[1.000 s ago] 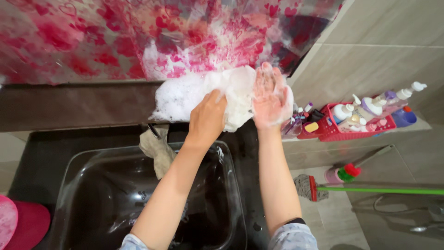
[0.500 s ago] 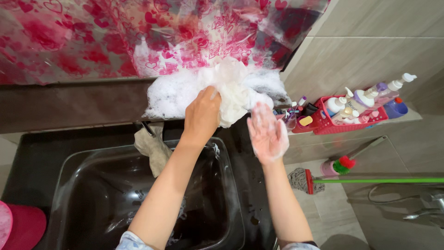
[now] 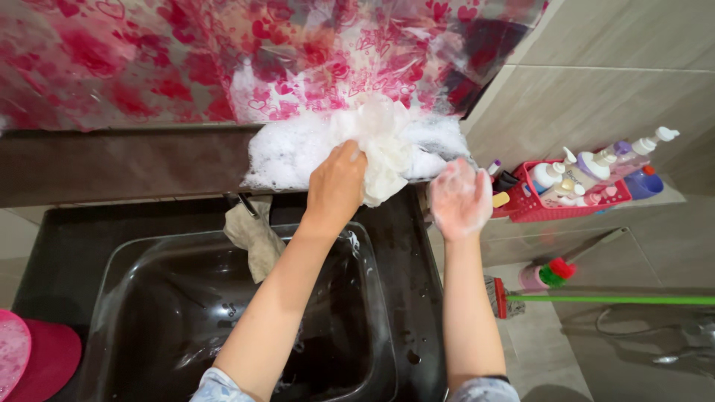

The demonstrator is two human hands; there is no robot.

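Nearest, at six o'clock, lies the dark sink (image 3: 149,313), wet inside, set in a black bench (image 3: 406,298) with a beige rag (image 3: 255,237) draped over its back rim and a pink dish (image 3: 30,357) at eight o'clock. Above it the left hand (image 3: 337,186) presses a white mesh sponge (image 3: 383,152) onto the brown ledge (image 3: 112,164), its grip closed on the sponge, with a spread of white foam (image 3: 298,152) around it. The right hand (image 3: 459,199), at two o'clock of the sink, hangs open and lathered, holding nothing. The step in hand looks like scrubbing the ledge with lather; going on would call for firm, even strokes along the foam. At three o'clock a red basket (image 3: 566,210) holds white and lilac pump bottles (image 3: 592,167), their labels too small to make out, beside a blue cup (image 3: 644,182). Lower, a green-handled mop (image 3: 596,299) lies on the floor. Farthest, at twelve o'clock, hangs a red-and-white heart-patterned plastic sheet (image 3: 186,52).
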